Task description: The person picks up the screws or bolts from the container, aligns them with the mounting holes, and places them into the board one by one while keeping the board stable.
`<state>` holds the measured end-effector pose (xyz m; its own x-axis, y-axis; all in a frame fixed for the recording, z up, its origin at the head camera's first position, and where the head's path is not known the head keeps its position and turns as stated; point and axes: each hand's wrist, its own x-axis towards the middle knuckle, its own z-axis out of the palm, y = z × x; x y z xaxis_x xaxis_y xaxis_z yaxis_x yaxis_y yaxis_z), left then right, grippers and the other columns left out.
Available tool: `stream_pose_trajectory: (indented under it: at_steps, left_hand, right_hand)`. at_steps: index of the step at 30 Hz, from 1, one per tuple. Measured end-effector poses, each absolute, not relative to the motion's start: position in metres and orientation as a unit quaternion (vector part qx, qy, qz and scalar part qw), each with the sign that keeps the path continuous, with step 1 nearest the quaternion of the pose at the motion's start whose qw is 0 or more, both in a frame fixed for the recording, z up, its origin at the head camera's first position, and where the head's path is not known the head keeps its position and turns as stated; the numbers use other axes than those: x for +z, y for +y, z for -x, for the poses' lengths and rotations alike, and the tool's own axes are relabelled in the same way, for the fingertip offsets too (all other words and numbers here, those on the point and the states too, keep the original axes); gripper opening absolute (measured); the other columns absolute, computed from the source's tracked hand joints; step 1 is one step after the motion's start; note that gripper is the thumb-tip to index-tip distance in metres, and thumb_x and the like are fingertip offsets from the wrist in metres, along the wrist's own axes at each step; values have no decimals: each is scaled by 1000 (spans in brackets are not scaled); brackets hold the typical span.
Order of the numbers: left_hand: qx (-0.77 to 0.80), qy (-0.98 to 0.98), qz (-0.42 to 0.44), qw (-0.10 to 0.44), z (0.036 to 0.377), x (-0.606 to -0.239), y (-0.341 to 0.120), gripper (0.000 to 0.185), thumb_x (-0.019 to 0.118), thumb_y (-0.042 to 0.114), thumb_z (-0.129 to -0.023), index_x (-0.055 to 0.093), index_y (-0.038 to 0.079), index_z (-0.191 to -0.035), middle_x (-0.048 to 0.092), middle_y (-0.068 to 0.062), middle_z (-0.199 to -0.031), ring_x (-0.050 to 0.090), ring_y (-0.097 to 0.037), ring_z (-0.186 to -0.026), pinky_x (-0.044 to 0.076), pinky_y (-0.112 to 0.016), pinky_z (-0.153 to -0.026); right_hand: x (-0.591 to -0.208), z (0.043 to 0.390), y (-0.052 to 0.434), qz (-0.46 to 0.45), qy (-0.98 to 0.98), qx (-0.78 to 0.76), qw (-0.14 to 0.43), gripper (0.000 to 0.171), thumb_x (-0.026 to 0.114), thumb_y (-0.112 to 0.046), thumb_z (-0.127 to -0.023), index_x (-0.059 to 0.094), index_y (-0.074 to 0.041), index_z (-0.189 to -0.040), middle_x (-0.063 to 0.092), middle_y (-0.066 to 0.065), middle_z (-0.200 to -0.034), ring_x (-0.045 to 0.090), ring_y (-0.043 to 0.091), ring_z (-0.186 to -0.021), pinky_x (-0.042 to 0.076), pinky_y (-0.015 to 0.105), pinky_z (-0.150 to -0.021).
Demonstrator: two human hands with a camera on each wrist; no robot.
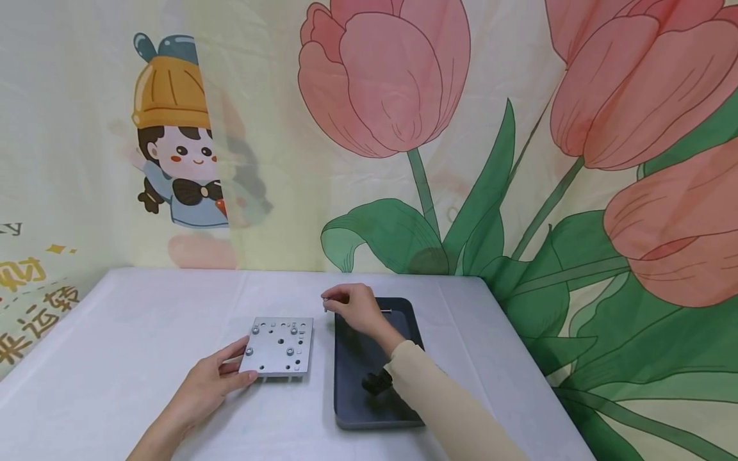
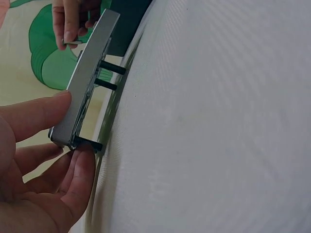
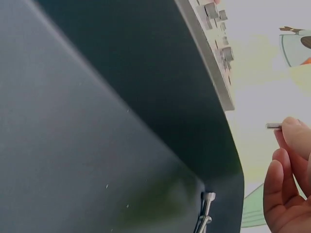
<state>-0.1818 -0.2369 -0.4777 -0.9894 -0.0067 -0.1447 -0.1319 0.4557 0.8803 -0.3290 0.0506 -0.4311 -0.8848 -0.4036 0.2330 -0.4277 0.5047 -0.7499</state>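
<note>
A square grey metal plate (image 1: pixel 282 346) with holes and several screws in it lies left of a dark tray (image 1: pixel 352 410). My left hand (image 1: pixel 239 365) grips its near left corner, thumb on top and fingers beneath. In the left wrist view the plate (image 2: pixel 90 77) is edge-on, with black screw shanks (image 2: pixel 112 68) sticking out below it. My right hand (image 1: pixel 334 301) hovers beyond the plate's far right corner and pinches a small silver screw (image 3: pixel 273 126) between thumb and fingertips.
A white cloth covers the table (image 1: pixel 144 320). The tray holds a black part (image 1: pixel 377 382) by my right forearm and loose screws (image 3: pixel 206 216) at its far end. A printed curtain hangs just behind the table; the right table edge lies past the tray.
</note>
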Motion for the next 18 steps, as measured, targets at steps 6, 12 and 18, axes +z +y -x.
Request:
stream_pose_trajectory:
  at_steps: [6, 12, 18]
  left_hand:
    - [519, 852, 37, 57, 182, -477, -237, 92, 86, 32, -91, 37, 11, -166, 48, -25, -160, 62, -36, -135, 58, -38, -98]
    - [519, 852, 36, 58, 182, -476, -238, 93, 87, 32, -91, 37, 10, -166, 49, -27, -159, 63, -36, -134, 59, -35, -96]
    - [516, 853, 40, 60, 182, -475, -238, 93, 86, 33, -91, 37, 11, -166, 48, -26, -160, 62, -36, -135, 59, -38, -97]
  right_hand:
    - [-428, 327, 39, -250, -864, 437, 0, 15, 80, -16, -97, 83, -17, -112, 80, -8, -98, 67, 4, -82, 56, 22, -73]
    - [-424, 326, 26, -284, -855, 433, -25, 18, 78, -15, -98, 82, -15, -116, 79, -8, -101, 67, 2, -86, 55, 20, -76]
    - [-419, 325, 12, -303, -846, 437, -41, 17, 79, -14, -98, 83, -14, -115, 79, -10, -99, 67, 2, -86, 55, 20, -78]
